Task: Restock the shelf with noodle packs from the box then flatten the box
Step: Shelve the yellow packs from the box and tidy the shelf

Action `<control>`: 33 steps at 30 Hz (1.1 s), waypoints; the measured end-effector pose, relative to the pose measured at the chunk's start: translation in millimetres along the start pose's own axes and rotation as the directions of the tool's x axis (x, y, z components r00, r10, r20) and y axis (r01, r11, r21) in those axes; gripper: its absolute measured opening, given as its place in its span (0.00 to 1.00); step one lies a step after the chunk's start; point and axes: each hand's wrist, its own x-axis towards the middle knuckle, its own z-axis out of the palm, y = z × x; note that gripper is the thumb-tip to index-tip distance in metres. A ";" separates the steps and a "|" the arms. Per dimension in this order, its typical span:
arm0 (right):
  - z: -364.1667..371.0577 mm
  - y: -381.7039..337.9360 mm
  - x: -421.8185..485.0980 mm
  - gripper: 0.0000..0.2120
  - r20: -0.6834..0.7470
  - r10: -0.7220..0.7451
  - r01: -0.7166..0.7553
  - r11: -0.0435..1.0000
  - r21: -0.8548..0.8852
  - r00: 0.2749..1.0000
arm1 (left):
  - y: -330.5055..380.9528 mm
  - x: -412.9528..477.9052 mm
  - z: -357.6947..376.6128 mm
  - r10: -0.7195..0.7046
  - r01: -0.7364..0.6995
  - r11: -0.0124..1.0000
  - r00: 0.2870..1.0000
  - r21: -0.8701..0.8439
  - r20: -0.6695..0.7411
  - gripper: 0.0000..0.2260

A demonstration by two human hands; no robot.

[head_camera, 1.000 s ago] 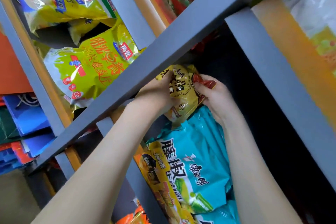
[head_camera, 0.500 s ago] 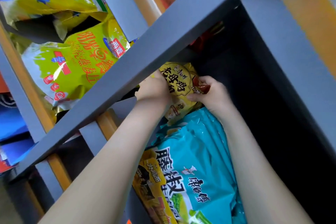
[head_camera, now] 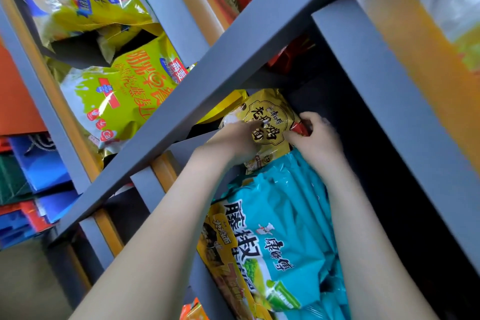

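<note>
- Fingers (head_camera: pixel 252 126) of the left hand (head_camera: pixel 231 144) curl over the face of the gold crinkly plastic noodle pack (head_camera: pixel 272 114); the right hand (head_camera: pixel 320 138) pinches its red corner; the pack sits deep in the shelf bay, its near edge touching the teal plastic noodle packs (head_camera: pixel 283 215)
- Likely risks: pushed unevenly, it could slide off the slick teal stack; its top could snag the grey shelf board (head_camera: pixel 233 60) overhead; a hard squeeze could crush the noodles

A: Free room?
B: Only the dark gap (head_camera: pixel 376 189) right of teal packs (head_camera: pixel 285 202).
A: Blockers?
B: Low grey board (head_camera: pixel 233 60) overhead, gold pack (head_camera: pixel 270 117) at back, upright (head_camera: pixel 389 112) on the right.
</note>
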 end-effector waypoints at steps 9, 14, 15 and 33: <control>2.0 -14.6 -59.1 0.22 0.038 -0.171 0.170 0.985 0.016 0.985 | 11.4 -75.0 8.1 -0.070 0.064 0.887 0.998 -0.458 0.004 0.25; 3.9 -35.3 -69.9 0.23 0.020 -0.274 0.275 0.959 -0.072 0.962 | 8.7 -97.6 2.3 -0.120 0.030 0.940 0.961 -0.340 -0.248 0.20; 4.5 -40.3 -72.8 0.23 0.006 -0.305 0.304 0.950 -0.075 0.952 | 9.7 -103.0 -0.1 -0.122 0.019 0.942 0.950 -0.334 -0.288 0.18; 159.9 -150.6 -270.7 0.16 0.128 -0.725 0.633 0.663 0.401 0.677 | -147.7 -337.7 -11.3 -0.595 0.066 0.739 0.532 -0.671 -0.603 0.05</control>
